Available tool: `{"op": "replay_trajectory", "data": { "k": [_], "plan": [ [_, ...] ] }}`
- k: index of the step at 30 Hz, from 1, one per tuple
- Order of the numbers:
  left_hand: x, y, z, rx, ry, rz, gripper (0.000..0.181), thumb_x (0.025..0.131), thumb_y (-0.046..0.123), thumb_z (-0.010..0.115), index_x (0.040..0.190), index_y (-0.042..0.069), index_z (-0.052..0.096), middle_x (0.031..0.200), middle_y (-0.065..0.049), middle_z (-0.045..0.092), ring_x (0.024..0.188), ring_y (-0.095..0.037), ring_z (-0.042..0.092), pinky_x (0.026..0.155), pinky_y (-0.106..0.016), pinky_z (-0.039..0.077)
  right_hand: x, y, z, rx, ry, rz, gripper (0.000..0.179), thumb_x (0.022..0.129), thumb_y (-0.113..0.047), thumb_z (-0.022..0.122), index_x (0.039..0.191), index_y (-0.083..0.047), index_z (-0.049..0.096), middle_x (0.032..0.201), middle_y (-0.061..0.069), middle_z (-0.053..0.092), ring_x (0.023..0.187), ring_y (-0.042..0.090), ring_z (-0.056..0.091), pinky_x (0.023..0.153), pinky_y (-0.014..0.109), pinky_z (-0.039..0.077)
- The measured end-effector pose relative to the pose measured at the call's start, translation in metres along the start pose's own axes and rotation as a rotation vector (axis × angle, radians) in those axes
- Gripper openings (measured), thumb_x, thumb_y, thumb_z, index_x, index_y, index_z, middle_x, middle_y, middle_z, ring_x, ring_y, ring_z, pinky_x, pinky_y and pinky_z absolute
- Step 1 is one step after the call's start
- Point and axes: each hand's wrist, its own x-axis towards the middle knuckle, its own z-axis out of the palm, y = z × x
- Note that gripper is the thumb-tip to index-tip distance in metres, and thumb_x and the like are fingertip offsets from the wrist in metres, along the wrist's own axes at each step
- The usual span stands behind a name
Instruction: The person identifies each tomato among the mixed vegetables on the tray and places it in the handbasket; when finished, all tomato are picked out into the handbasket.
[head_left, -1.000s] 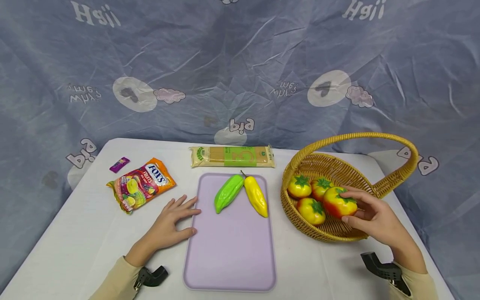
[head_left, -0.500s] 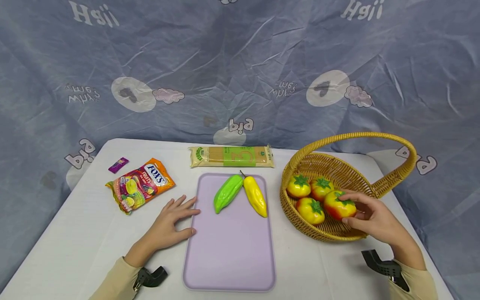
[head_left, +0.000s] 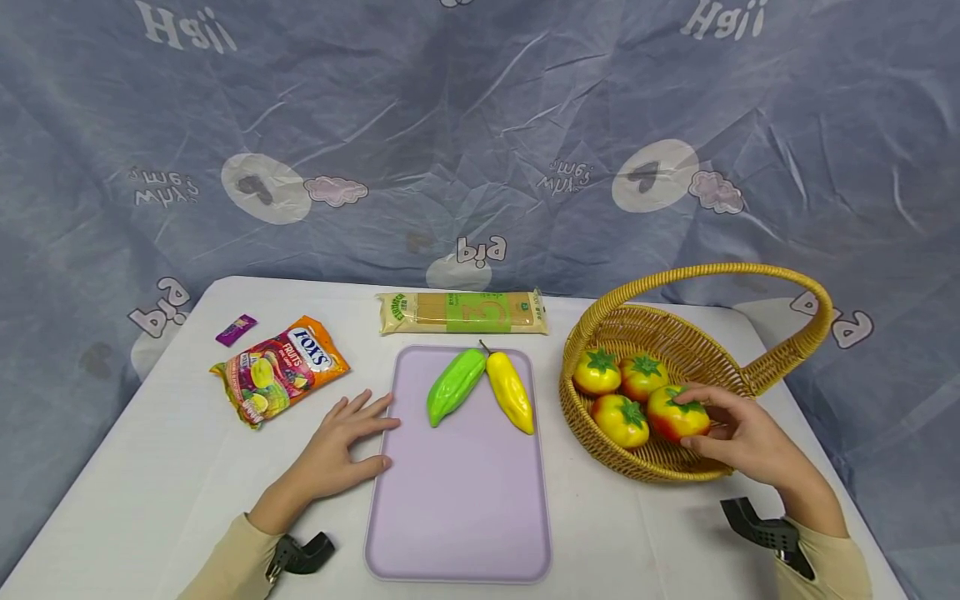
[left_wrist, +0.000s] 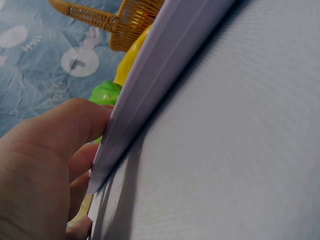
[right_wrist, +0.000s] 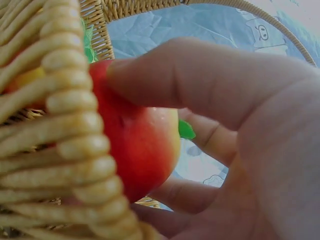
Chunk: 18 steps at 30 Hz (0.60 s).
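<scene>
My right hand (head_left: pixel 738 429) holds a red-and-yellow tomato (head_left: pixel 672 417) with a green leafy top, inside the wicker basket (head_left: pixel 652 475). Thumb and fingers lie on opposite sides of it; in the right wrist view the basket's rim hides part of this tomato (right_wrist: pixel 145 150). Several similar tomatoes, such as one at the front (head_left: pixel 621 423), sit beside it. My left hand (head_left: pixel 337 450) lies with spread fingers at the left edge of the lilac tray (head_left: pixel 457 517), its fingertips touching the rim. On the tray lie a green pepper-shaped vegetable (head_left: pixel 456 385) and a yellow one (head_left: pixel 512 393).
A FOX'S candy bag (head_left: pixel 285 371) and a small purple wrapped sweet (head_left: pixel 236 330) lie at the left. A noodle packet (head_left: pixel 463 312) lies behind the tray. The basket's tall handle (head_left: pixel 712 271) arches over its opening. A blue printed cloth (head_left: pixel 480 150) hangs behind the table.
My right hand and the tomato in it have sunk slightly lower in the basket. The left hand has stayed at the tray's edge.
</scene>
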Motion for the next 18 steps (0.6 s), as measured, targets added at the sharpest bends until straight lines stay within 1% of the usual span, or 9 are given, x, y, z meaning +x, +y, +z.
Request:
{"op": "replay_trajectory", "data": {
  "k": [2, 5, 7, 9, 11, 13, 14, 16, 18],
  "plan": [
    [0.0, -0.0003, 0.0006, 0.003, 0.003, 0.004, 0.05, 0.076, 0.027, 0.083, 0.124, 0.017, 0.074, 0.151, -0.012, 0.056, 0.145, -0.051, 0.041, 0.116, -0.075, 0.021, 0.0005, -0.0006, 0.0001, -0.026, 0.0, 0.016, 0.049, 0.075, 0.013, 0.079, 0.119, 0.002, 0.062, 0.131, -0.037, 0.047, 0.1, -0.013, 0.06, 0.069, 0.015, 0.059],
    [0.0, -0.0007, 0.0007, 0.0, -0.007, -0.01, 0.05, 0.077, 0.027, 0.083, 0.125, 0.018, 0.073, 0.152, -0.011, 0.056, 0.146, -0.049, 0.04, 0.118, -0.074, 0.019, 0.001, -0.0009, 0.0002, -0.061, 0.0, 0.036, 0.048, 0.075, 0.01, 0.081, 0.118, 0.0, 0.063, 0.129, -0.039, 0.046, 0.098, -0.014, 0.059, 0.068, 0.015, 0.058],
    [0.0001, -0.0004, 0.0003, -0.005, -0.012, -0.015, 0.05, 0.077, 0.027, 0.083, 0.125, 0.017, 0.073, 0.152, -0.011, 0.055, 0.147, -0.049, 0.039, 0.119, -0.073, 0.019, 0.0013, -0.0007, 0.0003, -0.081, 0.001, 0.046, 0.048, 0.074, 0.008, 0.082, 0.118, -0.002, 0.064, 0.128, -0.036, 0.048, 0.098, -0.014, 0.058, 0.068, 0.016, 0.058],
    [0.0001, 0.0, 0.0, -0.011, -0.014, -0.02, 0.051, 0.077, 0.028, 0.083, 0.125, 0.017, 0.073, 0.153, -0.011, 0.055, 0.147, -0.048, 0.039, 0.119, -0.073, 0.018, 0.0017, -0.0008, 0.0005, -0.103, 0.001, 0.055, 0.048, 0.074, 0.007, 0.083, 0.117, -0.004, 0.065, 0.13, -0.022, 0.054, 0.098, -0.014, 0.058, 0.069, 0.016, 0.058],
    [0.0002, 0.0002, -0.0001, -0.009, -0.011, -0.017, 0.05, 0.076, 0.027, 0.083, 0.125, 0.017, 0.073, 0.152, -0.011, 0.055, 0.147, -0.049, 0.039, 0.119, -0.073, 0.019, 0.0022, -0.0014, 0.0007, -0.129, -0.002, 0.064, 0.047, 0.074, 0.005, 0.084, 0.116, -0.005, 0.065, 0.132, -0.002, 0.061, 0.099, -0.015, 0.056, 0.069, 0.016, 0.058],
    [0.0002, 0.0004, 0.0, -0.007, -0.008, -0.01, 0.05, 0.076, 0.027, 0.083, 0.124, 0.017, 0.074, 0.152, -0.011, 0.056, 0.146, -0.049, 0.039, 0.118, -0.074, 0.02, 0.0029, -0.0027, 0.0008, -0.158, -0.01, 0.077, 0.047, 0.074, 0.003, 0.084, 0.115, -0.007, 0.066, 0.132, 0.019, 0.062, 0.098, -0.015, 0.055, 0.068, 0.017, 0.057],
    [0.0002, 0.0003, -0.0001, -0.006, -0.007, -0.01, 0.05, 0.076, 0.027, 0.083, 0.124, 0.017, 0.074, 0.152, -0.011, 0.056, 0.146, -0.049, 0.04, 0.118, -0.074, 0.02, 0.0033, -0.0035, 0.0008, -0.168, -0.017, 0.085, 0.047, 0.074, 0.003, 0.085, 0.116, -0.007, 0.066, 0.132, 0.027, 0.061, 0.097, -0.015, 0.055, 0.068, 0.018, 0.057],
    [0.0001, 0.0003, -0.0004, -0.005, -0.009, -0.012, 0.05, 0.076, 0.028, 0.083, 0.125, 0.017, 0.073, 0.152, -0.011, 0.055, 0.147, -0.049, 0.039, 0.118, -0.073, 0.019, 0.0041, -0.0052, 0.001, -0.195, -0.029, 0.097, 0.047, 0.074, 0.001, 0.085, 0.116, -0.008, 0.066, 0.133, 0.033, 0.06, 0.096, -0.015, 0.054, 0.067, 0.018, 0.057],
    [-0.0001, 0.0002, -0.0009, -0.007, -0.012, -0.015, 0.051, 0.076, 0.028, 0.083, 0.125, 0.017, 0.073, 0.153, -0.01, 0.055, 0.147, -0.048, 0.039, 0.119, -0.073, 0.019, 0.0046, -0.0069, 0.0015, -0.225, -0.034, 0.099, 0.046, 0.074, -0.001, 0.086, 0.115, -0.009, 0.067, 0.133, 0.034, 0.06, 0.094, -0.014, 0.054, 0.065, 0.019, 0.056]
  ]
}}
